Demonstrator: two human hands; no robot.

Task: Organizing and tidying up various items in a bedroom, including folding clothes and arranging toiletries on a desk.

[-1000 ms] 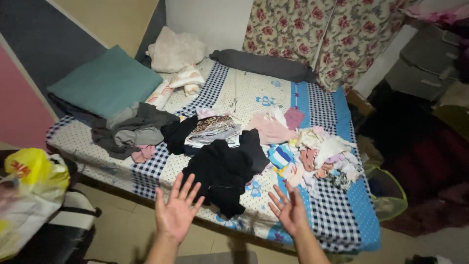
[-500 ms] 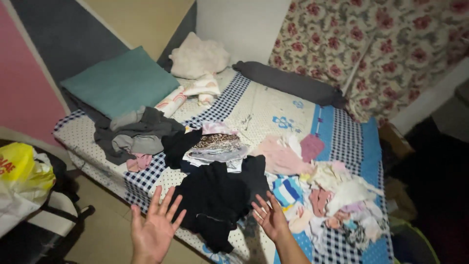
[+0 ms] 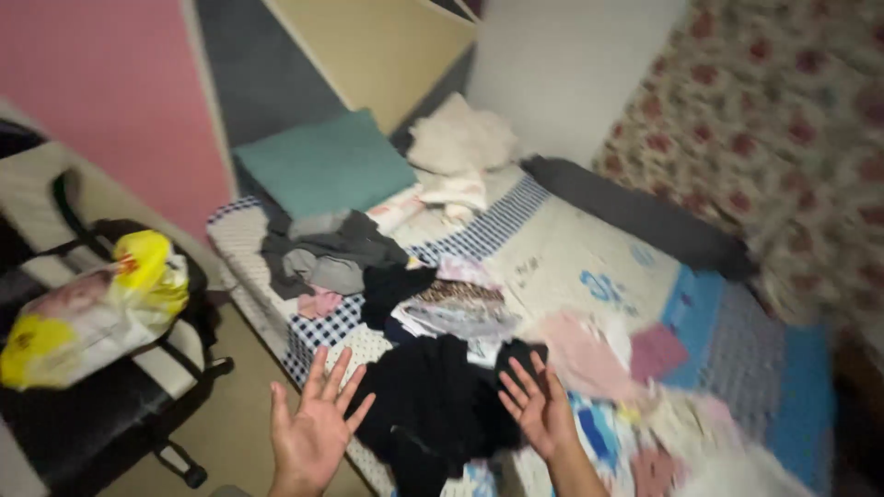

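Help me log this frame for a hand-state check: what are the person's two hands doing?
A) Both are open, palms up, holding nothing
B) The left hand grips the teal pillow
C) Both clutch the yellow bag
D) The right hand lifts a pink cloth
A: the left hand and right hand are spread open and empty, beside the black clothes on the bed.
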